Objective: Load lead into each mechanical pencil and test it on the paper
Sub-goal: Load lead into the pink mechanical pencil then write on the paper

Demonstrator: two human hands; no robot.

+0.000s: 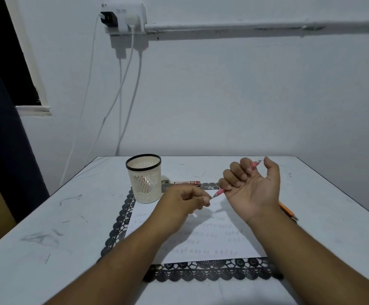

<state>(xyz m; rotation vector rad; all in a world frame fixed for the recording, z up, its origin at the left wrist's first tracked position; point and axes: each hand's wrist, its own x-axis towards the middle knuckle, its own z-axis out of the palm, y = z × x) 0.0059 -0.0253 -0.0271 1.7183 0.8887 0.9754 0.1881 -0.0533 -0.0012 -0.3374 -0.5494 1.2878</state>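
My right hand (252, 186) is turned palm up above the paper, its fingers curled round a pink mechanical pencil (220, 192) that slants from upper right to lower left. My left hand (188, 200) has its fingers pinched together right at the pencil's lower end; whether a lead is between them is too small to tell. The white paper (201, 241) with faint pencil marks lies on a black lace mat (117, 225). A red lead case (187, 182) lies behind the paper. An orange pencil (288, 211) lies to the right, partly hidden by my right wrist.
A cream mesh pencil cup (144, 178) with a black rim stands at the mat's far left corner. The white table (47, 227) carries scuff marks. Cables (122, 84) hang from a wall socket behind the table.
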